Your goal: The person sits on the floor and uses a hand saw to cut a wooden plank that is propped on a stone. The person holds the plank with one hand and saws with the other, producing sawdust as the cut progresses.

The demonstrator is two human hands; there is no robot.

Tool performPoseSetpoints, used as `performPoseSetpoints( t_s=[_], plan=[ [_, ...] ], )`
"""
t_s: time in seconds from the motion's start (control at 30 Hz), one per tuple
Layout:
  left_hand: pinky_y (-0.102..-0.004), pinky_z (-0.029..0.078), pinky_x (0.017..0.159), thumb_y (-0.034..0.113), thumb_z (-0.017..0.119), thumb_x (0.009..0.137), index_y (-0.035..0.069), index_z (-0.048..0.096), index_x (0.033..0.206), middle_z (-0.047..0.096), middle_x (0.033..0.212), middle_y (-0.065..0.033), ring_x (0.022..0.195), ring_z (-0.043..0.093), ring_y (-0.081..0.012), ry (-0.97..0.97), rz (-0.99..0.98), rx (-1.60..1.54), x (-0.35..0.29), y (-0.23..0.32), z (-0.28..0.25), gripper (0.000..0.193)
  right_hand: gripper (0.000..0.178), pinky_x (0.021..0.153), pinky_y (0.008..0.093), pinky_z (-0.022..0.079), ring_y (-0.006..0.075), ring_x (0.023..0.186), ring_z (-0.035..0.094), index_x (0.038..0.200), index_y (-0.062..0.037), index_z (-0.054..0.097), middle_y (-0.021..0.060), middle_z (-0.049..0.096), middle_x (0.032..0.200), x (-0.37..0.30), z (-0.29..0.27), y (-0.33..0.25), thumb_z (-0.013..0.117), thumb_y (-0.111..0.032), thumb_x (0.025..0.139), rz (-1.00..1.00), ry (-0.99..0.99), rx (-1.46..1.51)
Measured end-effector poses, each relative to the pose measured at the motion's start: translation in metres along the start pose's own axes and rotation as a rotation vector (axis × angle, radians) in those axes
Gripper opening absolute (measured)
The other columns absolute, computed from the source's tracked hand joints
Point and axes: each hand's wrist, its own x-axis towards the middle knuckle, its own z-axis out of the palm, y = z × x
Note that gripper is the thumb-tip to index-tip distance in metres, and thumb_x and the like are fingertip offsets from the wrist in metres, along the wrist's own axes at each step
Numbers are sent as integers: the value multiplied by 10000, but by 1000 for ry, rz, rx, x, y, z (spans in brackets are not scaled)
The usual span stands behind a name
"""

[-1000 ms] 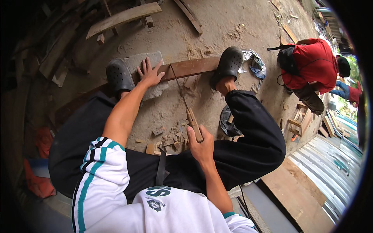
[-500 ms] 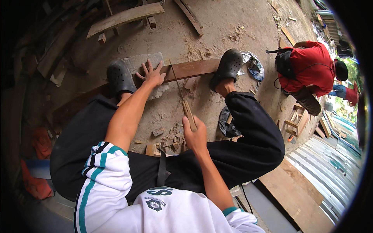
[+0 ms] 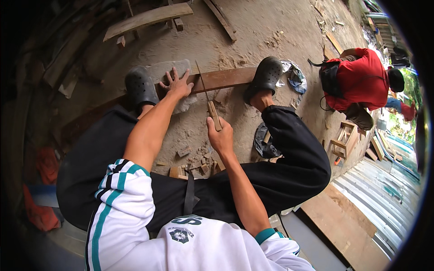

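One left hand (image 3: 178, 85) splays on one board (image 3: 227, 79), one right hand (image 3: 220, 136) grips one saw (image 3: 213, 112)

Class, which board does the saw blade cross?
The reddish-brown board running between the black clogs; other boards, like the pale one at upper left, lie away from the blade.

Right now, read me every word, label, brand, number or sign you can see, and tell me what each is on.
White shirt: dark green lettering, only partly showing; I won't copy it out.
Emblem on the shirt: markings too small to read.
I can make out no other text.
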Motion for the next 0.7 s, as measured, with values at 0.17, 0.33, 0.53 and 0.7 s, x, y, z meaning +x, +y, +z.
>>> performPoseSetpoints(
  t_s=[0.17,0.33,0.53,0.7],
  plan=[
    [-765,-40,1084,470,530,961,437,111,1564,-164,1645,-121,1490,-165,-427,14,-11,-5,-4,-11,-3,735,318,560,385,428,208,532,466,782,10,586,162,531,607,-73,-27,-11,640,-259,942,20,-11,78],
    [-783,14,1073,546,581,907,413,107,1571,-132,1644,-161,1485,-122,-471,42,53,53,3,-7,4,827,282,566,388,437,213,540,496,783,10,589,168,528,608,-9,5,22,650,-222,930,-1,-9,56],
    [-822,32,1035,595,705,801,419,88,1570,-152,1630,-202,1460,-129,-528,8,117,148,-10,-23,-5,1002,277,578,401,445,267,546,542,785,14,588,192,546,618,-55,-13,10,663,-227,901,-65,-44,46],
    [-816,46,1048,564,712,810,411,78,1571,-140,1637,-182,1472,-107,-508,36,119,167,-11,-20,-10,1002,292,595,400,454,265,570,537,806,20,592,180,558,634,-38,-9,8,676,-247,889,-18,-25,54]
  ],
)
